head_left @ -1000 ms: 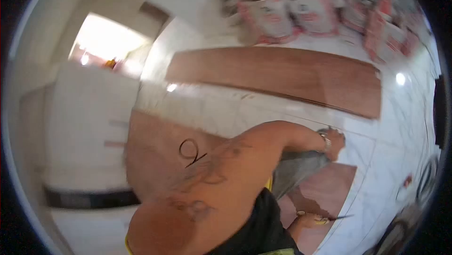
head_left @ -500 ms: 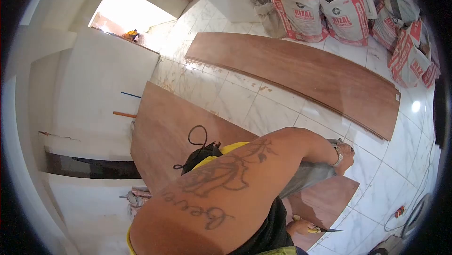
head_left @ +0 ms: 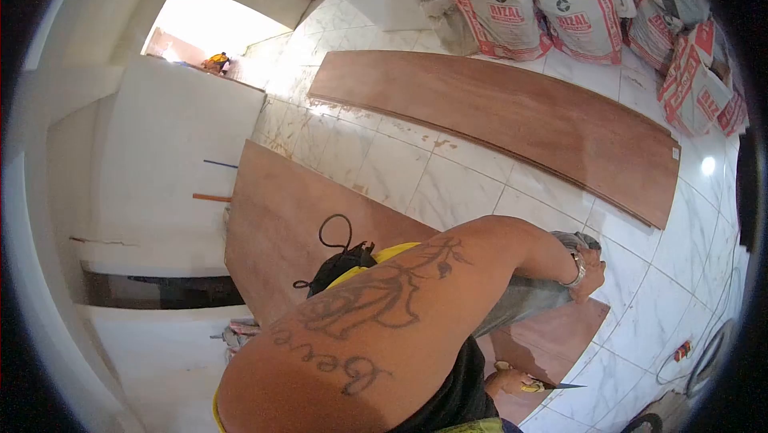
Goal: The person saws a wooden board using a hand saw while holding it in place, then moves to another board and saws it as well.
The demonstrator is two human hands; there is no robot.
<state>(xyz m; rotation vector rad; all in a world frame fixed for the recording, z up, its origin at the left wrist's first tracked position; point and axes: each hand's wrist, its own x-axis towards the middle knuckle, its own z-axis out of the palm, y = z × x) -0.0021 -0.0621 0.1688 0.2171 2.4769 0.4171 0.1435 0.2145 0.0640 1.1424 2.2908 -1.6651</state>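
Note:
My tattooed left arm reaches across the view, and my left hand (head_left: pixel 590 274), with a watch (head_left: pixel 576 271) at the wrist, is beyond my grey trouser leg (head_left: pixel 520 305). Its fingers curl down beside a grey, striped thing (head_left: pixel 578 238) that I cannot identify; what they grip is hidden. Lower down, my right hand (head_left: pixel 510 381) is closed on a tool with a yellow handle and a pointed dark blade (head_left: pixel 560 386). The blade lies over the edge of a brown board (head_left: pixel 552 341), pointing right. Another stretch of brown board (head_left: pixel 296 209) shows beyond my arm.
A long stack of brown boards (head_left: pixel 496 129) lies on the white tiled floor (head_left: pixel 448 185). Filled sacks (head_left: pixel 500 17) stand behind it. A red-ended item (head_left: pixel 682 350) and a cable lie at right. A blue stick (head_left: pixel 220 164) and an orange stick (head_left: pixel 212 198) are near the left wall.
The view has shifted slightly. More of the grey, striped thing shows beside my left hand. My right hand keeps its hold on the tool, almost unmoved.

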